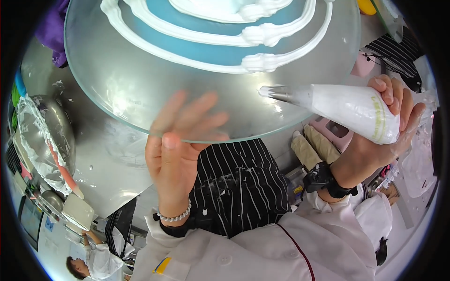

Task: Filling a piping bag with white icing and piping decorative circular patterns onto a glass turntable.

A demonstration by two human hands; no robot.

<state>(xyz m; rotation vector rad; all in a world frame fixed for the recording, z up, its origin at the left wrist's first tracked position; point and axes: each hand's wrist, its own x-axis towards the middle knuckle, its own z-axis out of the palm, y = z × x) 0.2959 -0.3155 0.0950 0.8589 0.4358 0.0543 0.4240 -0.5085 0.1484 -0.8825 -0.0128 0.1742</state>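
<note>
My left hand (175,154) is at the near edge of a round frosted glass turntable plate (140,95), its thumb at the rim and its fingers under the glass, seen blurred through it. In my right hand (397,105) is a piping bag (348,105) filled with white cream, its metal tip (279,93) pointing left over the plate. White piped cream bands (225,68) with bunched knots curve across the far part of the plate, around a central white mass (228,10) cut off by the top of the view. Blue shows between the bands.
At left on the metal table (109,168) stands a steel bowl (59,130) smeared with white cream, with a red-handled spatula (63,168) across it. A purple cloth (52,31) lies at the upper left. Another person (102,256) is at lower left; someone's trousered legs (313,147) show at right.
</note>
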